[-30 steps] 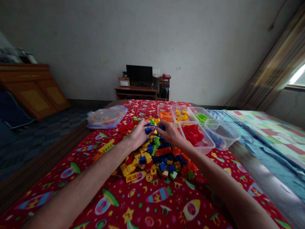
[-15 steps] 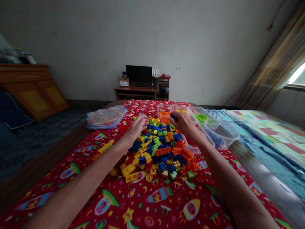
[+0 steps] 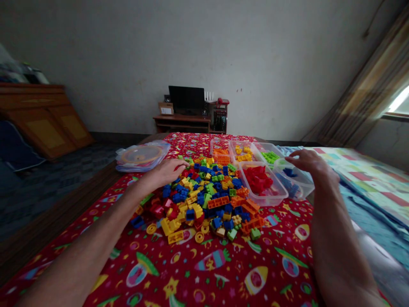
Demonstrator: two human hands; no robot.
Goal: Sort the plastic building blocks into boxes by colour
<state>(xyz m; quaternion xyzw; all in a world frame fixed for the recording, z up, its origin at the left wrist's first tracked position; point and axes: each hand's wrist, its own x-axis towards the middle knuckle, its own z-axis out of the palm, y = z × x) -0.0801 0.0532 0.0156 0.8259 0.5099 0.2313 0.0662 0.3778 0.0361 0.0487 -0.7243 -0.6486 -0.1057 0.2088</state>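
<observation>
A heap of toy building blocks [image 3: 194, 196] in blue, yellow, green, red and orange lies on the table. My left hand [image 3: 169, 170] is at the heap's far left edge, fingers stretched towards the blocks, with no block visible in it. Over the clear plastic box [image 3: 306, 187] at the right, my right hand [image 3: 311, 164] hovers with thumb and fingers apart. Just below its fingertips is a dark blue block [image 3: 289, 172], inside the box's outline. Other blue blocks [image 3: 287, 185] show through the box wall.
More clear boxes hold red blocks [image 3: 257, 180], yellow blocks [image 3: 243, 154], green blocks [image 3: 270, 157] and orange blocks [image 3: 221, 158]. Stacked plastic lids [image 3: 142, 155] lie at the far left on the red patterned tablecloth [image 3: 179, 277]. A bed [image 3: 361, 179] adjoins the right side.
My right hand has moved right from the heap to the box of blue blocks and let go of a dark blue block. My left hand has shifted slightly left.
</observation>
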